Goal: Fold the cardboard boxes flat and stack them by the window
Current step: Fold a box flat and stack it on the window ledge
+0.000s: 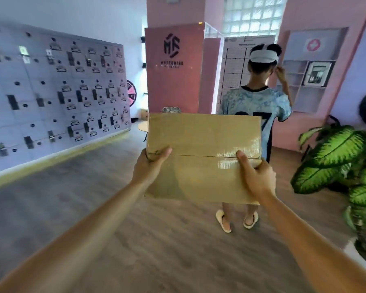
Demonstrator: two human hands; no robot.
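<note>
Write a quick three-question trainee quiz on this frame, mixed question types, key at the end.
1. True or false: the cardboard box rests on the floor.
2. Which hands grip the box? A) left only B) right only C) both
3. What stands at the right edge of the view?

Key
1. False: it is held up in the air.
2. C: the left hand and right hand each hold a side, thumbs on the near face.
3. A leafy green plant.

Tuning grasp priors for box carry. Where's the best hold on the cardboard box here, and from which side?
Grip the cardboard box at its two short ends, near the centre flap seam, one hand from each side. It is wide and held level; the left hand and right hand already hold it this way, thumbs on top.
</note>
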